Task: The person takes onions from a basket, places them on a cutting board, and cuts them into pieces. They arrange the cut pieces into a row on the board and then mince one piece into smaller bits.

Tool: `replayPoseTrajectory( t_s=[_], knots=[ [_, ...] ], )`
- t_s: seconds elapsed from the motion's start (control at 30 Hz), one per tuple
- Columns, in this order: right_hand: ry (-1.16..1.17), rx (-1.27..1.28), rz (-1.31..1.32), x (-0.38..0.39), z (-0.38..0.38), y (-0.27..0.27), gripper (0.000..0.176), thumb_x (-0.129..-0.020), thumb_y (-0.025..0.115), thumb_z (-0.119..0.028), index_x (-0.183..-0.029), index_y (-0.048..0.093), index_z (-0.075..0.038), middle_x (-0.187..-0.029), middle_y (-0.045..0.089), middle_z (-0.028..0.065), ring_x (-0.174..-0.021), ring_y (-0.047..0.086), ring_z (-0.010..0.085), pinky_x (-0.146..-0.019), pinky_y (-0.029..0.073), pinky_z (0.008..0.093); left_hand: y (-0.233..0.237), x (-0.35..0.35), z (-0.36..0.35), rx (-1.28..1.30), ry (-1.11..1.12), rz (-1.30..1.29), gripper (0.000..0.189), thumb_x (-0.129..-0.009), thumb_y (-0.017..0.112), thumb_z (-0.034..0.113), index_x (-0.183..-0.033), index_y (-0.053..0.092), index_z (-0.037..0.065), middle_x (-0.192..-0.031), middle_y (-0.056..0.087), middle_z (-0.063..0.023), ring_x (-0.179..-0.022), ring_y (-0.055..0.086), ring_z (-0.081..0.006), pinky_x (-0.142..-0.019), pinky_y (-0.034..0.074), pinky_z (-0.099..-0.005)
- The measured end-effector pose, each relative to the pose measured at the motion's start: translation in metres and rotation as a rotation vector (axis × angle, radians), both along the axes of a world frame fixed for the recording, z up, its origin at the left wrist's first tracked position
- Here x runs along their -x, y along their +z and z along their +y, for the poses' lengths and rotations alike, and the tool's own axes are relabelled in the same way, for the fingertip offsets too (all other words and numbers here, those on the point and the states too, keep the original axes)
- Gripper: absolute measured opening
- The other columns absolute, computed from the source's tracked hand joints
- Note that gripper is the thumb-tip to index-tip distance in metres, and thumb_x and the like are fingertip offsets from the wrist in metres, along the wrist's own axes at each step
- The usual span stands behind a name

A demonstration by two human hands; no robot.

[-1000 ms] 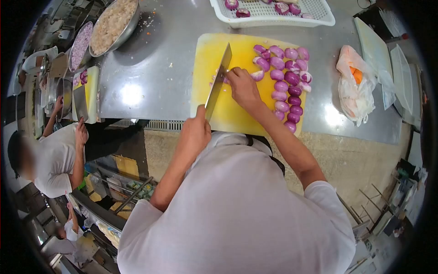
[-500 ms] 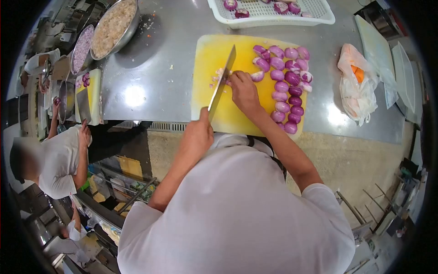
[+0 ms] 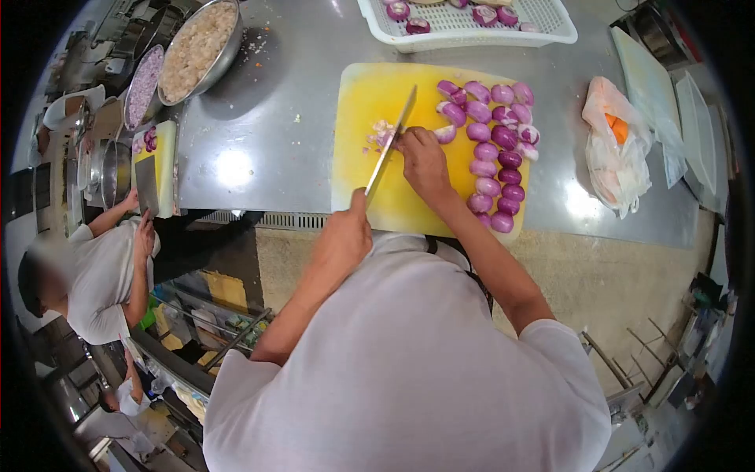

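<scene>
My left hand point(image 3: 342, 240) is wrapped round the handle of a kitchen knife point(image 3: 391, 141), whose long blade slants up and to the right over a yellow cutting board point(image 3: 358, 177). Beside the blade, my right hand point(image 3: 425, 163) has its fingers curled down, pressing a piece of red onion mostly hidden under the fingertips. Chopped onion bits point(image 3: 381, 132) lie left of the blade. Just right of my right hand's fingers rests a cut onion piece point(image 3: 445, 134). Rows of peeled red onions point(image 3: 484, 151) cover the board's right side.
A white perforated basket point(image 3: 472, 35) with onions stands at the back. To the right lies a plastic bag point(image 3: 613, 149). Metal bowls of pale chopped food point(image 3: 200, 51) and chopped onion point(image 3: 144, 86) stand at left, near a co-worker point(image 3: 110, 263) with a cleaver point(image 3: 146, 185).
The knife and both my hands have shifted slightly to the right. More chopped bits show beside the blade. The co-worker's far hand has come in to the cleaver and board.
</scene>
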State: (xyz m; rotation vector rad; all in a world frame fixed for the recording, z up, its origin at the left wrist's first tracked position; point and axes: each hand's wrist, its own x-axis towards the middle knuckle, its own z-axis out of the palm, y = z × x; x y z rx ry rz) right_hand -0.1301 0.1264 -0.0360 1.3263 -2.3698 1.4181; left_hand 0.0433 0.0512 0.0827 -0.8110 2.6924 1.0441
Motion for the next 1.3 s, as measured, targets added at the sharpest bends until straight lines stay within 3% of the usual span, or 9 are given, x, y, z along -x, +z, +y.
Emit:
replayPoseTrajectory(
  t_s=[0.07, 0.17, 0.47, 0.57, 0.67, 0.77, 1.0, 1.2, 1.3],
  knots=[
    [-0.020, -0.038, -0.060, -0.005, 0.005, 0.001, 0.010, -0.083, 0.057, 0.000, -0.092, 0.059, -0.001, -0.094, 0.058, 0.0164, -0.089, 0.056, 0.0365, -0.076, 0.048, 0.0451, -0.028, -0.004, 0.004, 0.155, -0.079, -0.010, 0.033, -0.081, 0.053, -0.003, -0.112, 0.042, -0.005, -0.067, 0.060, -0.0282, -0.066, 0.061, -0.0474, -0.061, 0.047, -0.0561],
    [-0.012, 0.046, -0.028, -0.005, 0.007, -0.001, 0.007, -0.081, 0.057, 0.001, -0.088, 0.059, -0.001, -0.093, 0.058, 0.0165, -0.087, 0.056, 0.0365, -0.075, 0.048, 0.0451, 0.003, 0.001, 0.003, 0.062, -0.030, -0.024, 0.033, -0.080, 0.053, -0.003, -0.112, 0.043, -0.005, -0.067, 0.060, -0.0286, -0.067, 0.061, -0.0482, -0.062, 0.047, -0.0573],
    [-0.039, 0.011, -0.043, -0.007, 0.008, 0.005, 0.012, -0.080, 0.056, 0.001, -0.091, 0.061, 0.000, -0.090, 0.059, 0.0156, -0.085, 0.057, 0.0351, -0.075, 0.048, 0.0437, -0.006, -0.009, 0.002, 0.088, 0.007, 0.023, 0.037, -0.081, 0.052, -0.005, -0.117, 0.043, -0.005, -0.067, 0.060, -0.0282, -0.067, 0.061, -0.0471, -0.062, 0.047, -0.0558],
    [-0.043, -0.074, -0.041, -0.010, 0.007, 0.018, 0.011, -0.081, 0.054, 0.003, -0.089, 0.062, 0.000, -0.088, 0.058, 0.0167, -0.084, 0.058, 0.0368, -0.074, 0.048, 0.0454, -0.029, -0.013, -0.004, 0.119, 0.008, 0.020, 0.037, -0.082, 0.052, -0.004, -0.118, 0.044, -0.005, -0.067, 0.059, -0.0285, -0.067, 0.061, -0.0472, -0.061, 0.046, -0.0552],
    [-0.060, -0.095, -0.101, -0.006, 0.001, 0.006, 0.012, -0.083, 0.053, 0.002, -0.089, 0.063, 0.000, -0.089, 0.058, 0.0185, -0.083, 0.059, 0.0391, -0.073, 0.048, 0.0469, -0.009, -0.011, 0.000, 0.052, 0.045, 0.013, 0.037, -0.082, 0.052, -0.004, -0.118, 0.044, -0.005, -0.067, 0.059, -0.0286, -0.067, 0.060, -0.0470, -0.060, 0.046, -0.0549],
    [-0.038, -0.093, -0.156, -0.003, -0.002, 0.009, 0.010, -0.083, 0.052, 0.002, -0.085, 0.062, 0.001, -0.089, 0.057, 0.0204, -0.082, 0.059, 0.0406, -0.072, 0.048, 0.0481, -0.029, -0.009, 0.000, 0.093, -0.039, 0.034, 0.037, -0.082, 0.052, -0.004, -0.118, 0.044, -0.005, -0.068, 0.060, -0.0285, -0.067, 0.061, -0.0464, -0.060, 0.046, -0.0550],
    [-0.007, -0.100, -0.187, -0.001, 0.001, 0.005, 0.006, -0.081, 0.055, 0.004, -0.082, 0.061, 0.002, -0.085, 0.057, 0.0208, -0.082, 0.059, 0.0406, -0.072, 0.048, 0.0481, -0.019, -0.010, 0.004, 0.056, -0.016, -0.001, 0.037, -0.082, 0.053, -0.003, -0.118, 0.045, -0.004, -0.068, 0.060, -0.0281, -0.067, 0.061, -0.0473, -0.062, 0.047, -0.0553],
    [-0.021, -0.071, -0.188, 0.001, 0.002, 0.006, 0.007, -0.078, 0.059, 0.007, -0.082, 0.061, 0.002, -0.084, 0.058, 0.0189, -0.079, 0.060, 0.0397, -0.071, 0.049, 0.0448, -0.014, -0.008, 0.006, -0.009, 0.026, -0.014, 0.037, -0.082, 0.053, -0.003, -0.117, 0.045, -0.003, -0.068, 0.060, -0.0275, -0.070, 0.062, -0.0473, -0.063, 0.047, -0.0557],
    [-0.007, -0.070, -0.194, 0.005, 0.008, 0.007, 0.009, -0.081, 0.054, 0.006, -0.085, 0.061, 0.001, -0.087, 0.058, 0.0206, -0.083, 0.059, 0.0409, -0.073, 0.049, 0.0480, -0.023, -0.007, 0.002, 0.095, -0.006, -0.003, 0.045, -0.084, 0.053, -0.002, -0.127, 0.041, -0.001, -0.069, 0.060, -0.0288, -0.068, 0.061, -0.0481, -0.060, 0.047, -0.0545]
  ],
)
